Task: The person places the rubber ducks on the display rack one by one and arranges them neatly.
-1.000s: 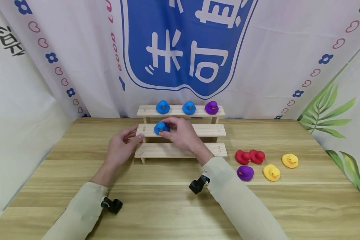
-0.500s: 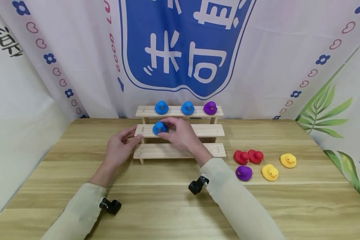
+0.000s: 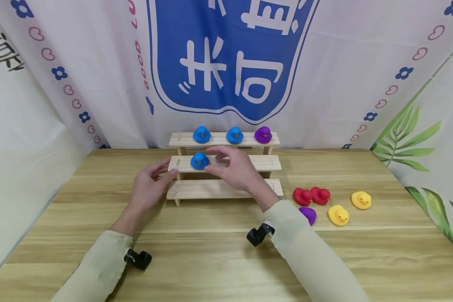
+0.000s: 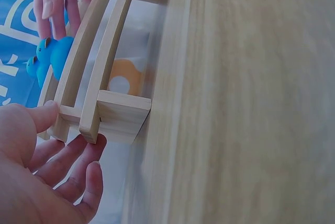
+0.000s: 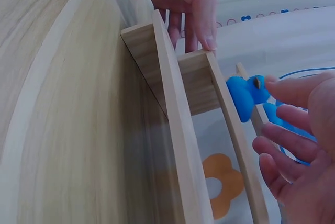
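A blue rubber duck sits upright on the left part of the middle plank of a three-step wooden display shelf. My right hand is just to its right, thumb and fingers spread apart and holding nothing. In the right wrist view the thumb tip overlaps the head of the blue duck. With thumb and fingers at the shelf's left end, my left hand holds it; the left wrist view has the thumb on the middle plank's end. On the top plank sit two blue ducks and a purple duck.
Right of the shelf, two red ducks, two yellow ducks and a purple duck, partly behind the right sleeve, lie on the wooden table. A printed cloth hangs behind the shelf.
My right hand has let go of the blue duck on the middle plank and drawn slightly right, with fingers parted. My left hand stays at the shelf's end.
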`<action>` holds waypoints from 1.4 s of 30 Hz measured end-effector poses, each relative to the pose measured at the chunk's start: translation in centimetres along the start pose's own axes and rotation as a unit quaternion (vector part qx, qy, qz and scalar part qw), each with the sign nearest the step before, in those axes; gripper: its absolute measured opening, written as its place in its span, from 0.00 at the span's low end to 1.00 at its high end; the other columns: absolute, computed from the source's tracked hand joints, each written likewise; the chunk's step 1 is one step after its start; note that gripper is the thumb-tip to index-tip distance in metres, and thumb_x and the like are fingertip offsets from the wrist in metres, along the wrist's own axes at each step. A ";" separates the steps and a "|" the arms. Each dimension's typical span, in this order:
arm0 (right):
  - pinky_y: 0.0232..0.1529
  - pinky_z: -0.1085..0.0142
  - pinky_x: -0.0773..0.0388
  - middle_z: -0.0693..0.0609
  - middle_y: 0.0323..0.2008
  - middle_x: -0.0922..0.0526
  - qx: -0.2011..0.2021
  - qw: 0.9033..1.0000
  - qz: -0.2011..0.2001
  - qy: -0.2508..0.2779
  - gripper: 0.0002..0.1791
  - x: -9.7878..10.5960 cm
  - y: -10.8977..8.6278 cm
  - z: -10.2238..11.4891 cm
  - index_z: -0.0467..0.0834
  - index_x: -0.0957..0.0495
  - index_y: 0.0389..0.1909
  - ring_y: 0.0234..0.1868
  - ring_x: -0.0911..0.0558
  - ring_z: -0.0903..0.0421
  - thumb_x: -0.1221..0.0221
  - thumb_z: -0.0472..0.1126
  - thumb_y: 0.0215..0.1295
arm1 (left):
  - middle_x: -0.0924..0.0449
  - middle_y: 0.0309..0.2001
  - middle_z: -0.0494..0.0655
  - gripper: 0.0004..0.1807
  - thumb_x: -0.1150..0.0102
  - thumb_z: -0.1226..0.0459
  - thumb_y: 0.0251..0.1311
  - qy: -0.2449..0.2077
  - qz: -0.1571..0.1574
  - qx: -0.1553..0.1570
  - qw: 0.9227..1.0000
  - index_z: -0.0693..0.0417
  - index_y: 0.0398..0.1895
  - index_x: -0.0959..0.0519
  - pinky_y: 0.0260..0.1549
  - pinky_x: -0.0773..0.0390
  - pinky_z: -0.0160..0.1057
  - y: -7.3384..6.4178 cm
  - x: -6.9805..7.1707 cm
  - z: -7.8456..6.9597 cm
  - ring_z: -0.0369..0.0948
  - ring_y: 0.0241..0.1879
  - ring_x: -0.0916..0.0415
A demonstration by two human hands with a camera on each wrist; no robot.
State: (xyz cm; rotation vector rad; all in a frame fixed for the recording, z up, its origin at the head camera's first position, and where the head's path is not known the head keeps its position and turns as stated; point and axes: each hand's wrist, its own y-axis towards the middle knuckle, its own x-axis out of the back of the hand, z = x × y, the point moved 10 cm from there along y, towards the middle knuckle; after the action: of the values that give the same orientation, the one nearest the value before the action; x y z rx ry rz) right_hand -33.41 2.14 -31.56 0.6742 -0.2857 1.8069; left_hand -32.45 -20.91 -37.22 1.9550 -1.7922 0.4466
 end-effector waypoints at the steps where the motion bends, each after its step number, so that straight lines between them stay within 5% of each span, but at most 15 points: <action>1: 0.56 0.60 0.21 0.58 0.59 0.20 0.003 1.000 -0.001 -0.002 0.24 0.2 -0.1 0.1 0.59 0.22 0.59 0.58 0.23 0.57 0.33 0.52 0.62 | 0.24 0.65 0.48 0.35 0.42 0.40 0.63 0.002 -0.001 0.001 1.000 0.39 0.71 0.31 0.56 0.25 0.42 0.0 0.1 0.0 0.45 0.61 0.25; 5: 0.54 0.60 0.21 0.57 0.58 0.19 0.015 1.000 -0.008 -0.015 0.23 1.1 -0.8 0.3 0.57 0.22 0.59 0.57 0.22 0.58 0.33 0.53 0.62 | 0.22 0.63 0.48 0.34 0.42 0.40 0.63 0.010 -0.007 0.004 1.000 0.38 0.71 0.31 0.52 0.25 0.36 0.0 0.3 0.1 0.45 0.59 0.24; 16: 0.49 0.60 0.20 0.54 0.54 0.17 0.042 0.998 -0.047 -0.031 0.23 4.5 -2.8 -0.2 0.55 0.21 0.58 0.54 0.21 0.57 0.33 0.53 0.62 | 0.25 0.65 0.47 0.34 0.43 0.40 0.63 0.005 -0.001 -0.001 1.000 0.38 0.71 0.31 0.56 0.25 0.45 -0.1 0.1 -0.2 0.46 0.61 0.25; 29: 0.52 0.54 0.22 0.54 0.55 0.18 0.028 0.997 -0.063 -0.022 0.21 7.4 -5.4 -2.3 0.59 0.21 0.56 0.55 0.22 0.55 0.34 0.55 0.62 | 0.24 0.65 0.48 0.34 0.41 0.41 0.63 -0.003 0.002 0.000 1.000 0.40 0.70 0.30 0.56 0.25 0.43 -0.1 0.1 -0.1 0.46 0.61 0.25; 35: 0.51 0.57 0.22 0.54 0.55 0.17 0.026 0.996 -0.080 -0.012 0.23 9.0 -6.5 -3.4 0.55 0.21 0.57 0.55 0.21 0.56 0.34 0.56 0.62 | 0.22 0.63 0.50 0.33 0.41 0.41 0.63 0.003 -0.001 0.003 1.000 0.38 0.70 0.30 0.49 0.24 0.37 -0.2 0.1 -0.1 0.47 0.55 0.23; 42: 0.45 0.67 0.23 0.56 0.54 0.17 0.046 0.993 -0.107 -0.006 0.20 11.3 -7.4 -4.2 0.53 0.20 0.56 0.53 0.21 0.57 0.35 0.52 0.64 | 0.24 0.64 0.50 0.33 0.41 0.42 0.63 -0.004 -0.001 0.011 1.000 0.38 0.70 0.31 0.54 0.25 0.45 -0.3 0.2 -0.1 0.48 0.58 0.24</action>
State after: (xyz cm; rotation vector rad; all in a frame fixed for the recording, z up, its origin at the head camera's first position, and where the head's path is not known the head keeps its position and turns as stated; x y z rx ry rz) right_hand -30.09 15.76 -29.49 0.7519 -0.1329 1.6196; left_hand -32.13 -21.04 -37.05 1.9778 -1.7971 0.4603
